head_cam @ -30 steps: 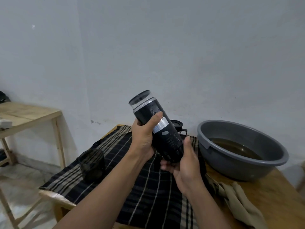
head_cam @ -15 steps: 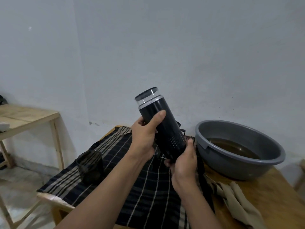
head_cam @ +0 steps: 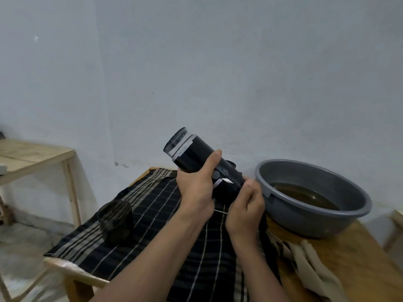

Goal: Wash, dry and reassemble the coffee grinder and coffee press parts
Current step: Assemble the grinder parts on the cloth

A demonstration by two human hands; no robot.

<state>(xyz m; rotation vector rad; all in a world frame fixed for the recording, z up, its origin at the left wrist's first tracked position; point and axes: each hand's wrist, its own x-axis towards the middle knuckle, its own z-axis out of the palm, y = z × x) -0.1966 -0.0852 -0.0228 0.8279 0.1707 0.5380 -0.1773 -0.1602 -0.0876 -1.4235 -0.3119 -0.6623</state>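
Dark cup (head_cam: pixel 114 221): stood well left of the grey basin (head_cam: pixel 305 222);
Right hand (head_cam: pixel 245 205): curled round the grinder's (head_cam: pixel 194 149) lower end;
Left hand (head_cam: pixel 196 188): wrapped round its middle;
Grinder: held tilted, just left of the basin

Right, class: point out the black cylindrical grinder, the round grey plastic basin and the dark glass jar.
black cylindrical grinder (head_cam: pixel 196 154): head view, upper body.
round grey plastic basin (head_cam: pixel 305 223): head view, outer wall.
dark glass jar (head_cam: pixel 115 222): head view, side wall.
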